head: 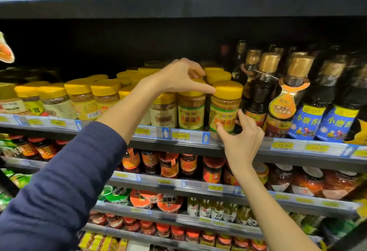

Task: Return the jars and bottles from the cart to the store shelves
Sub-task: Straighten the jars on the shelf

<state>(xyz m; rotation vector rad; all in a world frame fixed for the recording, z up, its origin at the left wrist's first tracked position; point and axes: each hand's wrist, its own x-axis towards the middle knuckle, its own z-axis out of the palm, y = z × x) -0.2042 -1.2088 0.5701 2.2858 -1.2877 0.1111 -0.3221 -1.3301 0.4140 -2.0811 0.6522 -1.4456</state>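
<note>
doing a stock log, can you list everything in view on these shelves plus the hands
yellow-lid jars: many, amber, middle shelf, left to centre
dark bottles: several, gold caps, same shelf, right
blue-label bottles: at least two, far right
red-lid jars: many, shelf below
bowl noodles: a few, red and green, lower shelf
price tags: many, yellow, shelf edges
left hand: on jar lids, navy sleeve
right hand: fingers on front jar's label

Center jar [225, 107]: clear glossy body, matt yellow plastic lid, paper label. Lower-left sleeve [59, 187]: ribbed navy cloth.
</note>
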